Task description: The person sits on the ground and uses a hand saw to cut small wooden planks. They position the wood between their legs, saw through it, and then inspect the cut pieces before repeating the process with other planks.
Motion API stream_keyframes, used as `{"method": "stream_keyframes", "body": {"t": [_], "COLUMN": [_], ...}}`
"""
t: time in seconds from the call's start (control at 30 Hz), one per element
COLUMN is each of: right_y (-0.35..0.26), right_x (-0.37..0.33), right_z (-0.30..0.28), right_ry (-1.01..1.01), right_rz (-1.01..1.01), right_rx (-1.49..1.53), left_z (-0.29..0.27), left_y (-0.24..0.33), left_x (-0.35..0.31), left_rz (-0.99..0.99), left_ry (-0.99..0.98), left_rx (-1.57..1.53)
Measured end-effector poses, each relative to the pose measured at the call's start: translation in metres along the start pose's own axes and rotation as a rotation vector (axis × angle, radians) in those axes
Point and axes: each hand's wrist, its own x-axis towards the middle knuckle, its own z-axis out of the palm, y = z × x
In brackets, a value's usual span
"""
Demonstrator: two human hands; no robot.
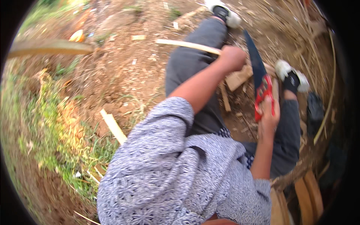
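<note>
In my right hand (268, 114) is the red handle of a hand saw (255, 56), its dark blade pointing away from me between my feet. My left hand (233, 59) is closed around one end of a pale wooden strip (187, 44), which reaches out to the left across my leg. The blade stands just right of my left fist, with a small gap between them. Below that fist, a short block of wood (239, 78) lies on the ground, and a thin wood offcut (225, 96) lies beside it.
Wood chips cover the brown dirt. A blurred plank (50, 48) juts in at the far left; another pale offcut (113, 126) lies by the grass. Long thin sticks (325, 123) and a dark object (315, 108) lie at right. Curved wooden boards (309, 195) stand at lower right.
</note>
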Motion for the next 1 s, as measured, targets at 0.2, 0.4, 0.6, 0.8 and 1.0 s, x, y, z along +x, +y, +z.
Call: {"method": "stream_keyframes", "body": {"t": [0.2,0.4,0.6,0.8,1.0], "right_y": [-0.012,-0.016,0.002,0.000,-0.024], "right_x": [-0.089,-0.073,0.022,-0.055,-0.115], "right_z": [-0.060,-0.039,0.016,-0.028,-0.061], "right_ry": [0.009,0.011,-0.029,0.000,0.045], "right_rz": [0.041,0.040,-0.002,0.007,0.060], "right_rx": [0.000,0.032,0.047,0.039,0.023], "left_z": [-0.004,-0.004,-0.011,-0.005,-0.004], "left_y": [-0.016,-0.004,-0.005,-0.014,-0.004], "left_x": [-0.019,-0.014,-0.013,-0.007,-0.008], "left_rz": [-0.027,0.018,-0.004,-0.005,0.022], "left_ry": [0.049,0.064,-0.007,0.054,0.078], "left_rx": [-0.060,-0.024,-0.036,-0.042,-0.014]}}
